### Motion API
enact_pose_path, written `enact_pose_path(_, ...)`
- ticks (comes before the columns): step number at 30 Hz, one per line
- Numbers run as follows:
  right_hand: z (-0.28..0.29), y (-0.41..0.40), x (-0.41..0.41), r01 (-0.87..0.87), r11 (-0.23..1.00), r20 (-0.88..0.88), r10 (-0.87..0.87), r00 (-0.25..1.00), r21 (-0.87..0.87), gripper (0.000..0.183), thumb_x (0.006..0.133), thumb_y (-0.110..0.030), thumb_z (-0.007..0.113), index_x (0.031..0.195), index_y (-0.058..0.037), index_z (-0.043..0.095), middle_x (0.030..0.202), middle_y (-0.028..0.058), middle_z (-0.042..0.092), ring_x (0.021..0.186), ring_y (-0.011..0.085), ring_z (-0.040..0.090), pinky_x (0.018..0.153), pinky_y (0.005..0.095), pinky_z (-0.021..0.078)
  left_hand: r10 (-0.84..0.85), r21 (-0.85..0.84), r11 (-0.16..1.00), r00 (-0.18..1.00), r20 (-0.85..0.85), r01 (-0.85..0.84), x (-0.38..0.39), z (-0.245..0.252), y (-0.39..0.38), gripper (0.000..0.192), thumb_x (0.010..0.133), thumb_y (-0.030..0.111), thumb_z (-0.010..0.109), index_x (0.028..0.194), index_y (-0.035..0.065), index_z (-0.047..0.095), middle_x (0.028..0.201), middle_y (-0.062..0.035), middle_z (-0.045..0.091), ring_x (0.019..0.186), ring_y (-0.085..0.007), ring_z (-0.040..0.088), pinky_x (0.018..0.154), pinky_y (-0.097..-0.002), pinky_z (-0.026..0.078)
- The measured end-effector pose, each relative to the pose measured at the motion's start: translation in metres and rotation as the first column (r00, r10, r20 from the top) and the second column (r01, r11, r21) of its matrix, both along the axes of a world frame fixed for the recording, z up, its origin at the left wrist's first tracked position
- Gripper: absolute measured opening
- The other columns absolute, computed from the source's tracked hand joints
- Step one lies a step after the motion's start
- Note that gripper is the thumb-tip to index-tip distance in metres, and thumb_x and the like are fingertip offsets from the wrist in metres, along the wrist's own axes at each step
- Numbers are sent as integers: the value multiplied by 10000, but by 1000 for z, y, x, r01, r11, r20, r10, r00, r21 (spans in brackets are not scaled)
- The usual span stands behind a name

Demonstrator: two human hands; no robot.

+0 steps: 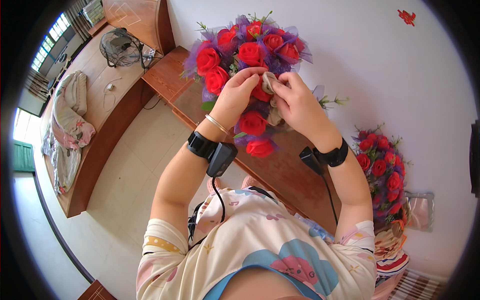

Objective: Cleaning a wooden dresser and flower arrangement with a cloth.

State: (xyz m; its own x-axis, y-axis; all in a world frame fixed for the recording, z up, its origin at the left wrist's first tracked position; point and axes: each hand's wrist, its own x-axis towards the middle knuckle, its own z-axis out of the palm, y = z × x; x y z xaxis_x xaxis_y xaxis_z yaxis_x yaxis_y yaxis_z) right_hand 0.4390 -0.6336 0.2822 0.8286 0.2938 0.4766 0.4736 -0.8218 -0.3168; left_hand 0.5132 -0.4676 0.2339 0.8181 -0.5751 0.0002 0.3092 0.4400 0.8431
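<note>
A large bouquet of artificial red roses [251, 53] with purple mesh wrapping [275, 65] stands on a brown wooden tabletop against the wall. My right hand [302, 103] pinches a greyish-beige cloth [268, 82] between thumb and fingers. The cloth's lower part hangs beneath that hand, beside the lower roses. My left hand [236, 93] is at a rose [261, 92] in the bouquet's middle, partly covered by both hands. Its thumb and fingers are close together at the petals, but whether they grip one is hidden. Each wrist wears a black strap with a cabled device.
A second rose bouquet [380, 165] stands at the right by the wall, near a clear packet [420, 212] and folded textiles [392, 258]. On the curved wooden desk [112, 90] at left are a black fan [122, 47], a white cable, and a crumpled floral cloth [67, 116].
</note>
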Motion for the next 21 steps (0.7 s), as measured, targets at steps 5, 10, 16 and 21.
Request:
enact_pose_path(5,-1,-16,-17,77,993,-44,-81,996,-94,396,803,52,649,1181,-61,681,1047,144,564,886,324,621,766,389,529,3,95,995,996,84,-11,2,-3,7,323,1040,205,506,1332,87,577,1156,-17,649,943,-84,634,794,-233,514)
enact_pose_path(10,9,-38,-28,191,979,-129,-199,971,-74,334,814,16,616,1129,-70,687,989,139,590,881,329,622,763,391,518,-73,179,982,991,113,52,0,22,25,373,1038,235,520,1400,149,545,1198,-39,639,975,-116,659,833,-273,542)
enact_pose_path(16,24,-45,-33,233,969,-61,-229,972,76,283,842,16,595,1116,-36,644,1038,142,635,904,324,643,768,374,520,-158,473,878,887,434,-75,-2,64,71,395,1045,243,519,1427,144,539,1059,-70,706,925,-125,675,809,-269,554)
enact_pose_path(21,48,-53,-29,213,975,-14,-213,977,61,222,857,10,599,1073,-15,642,1006,139,649,885,311,648,774,351,523,43,282,943,906,422,-176,21,76,84,332,1048,225,518,1290,18,611,1021,-40,708,901,-92,653,816,-244,538)
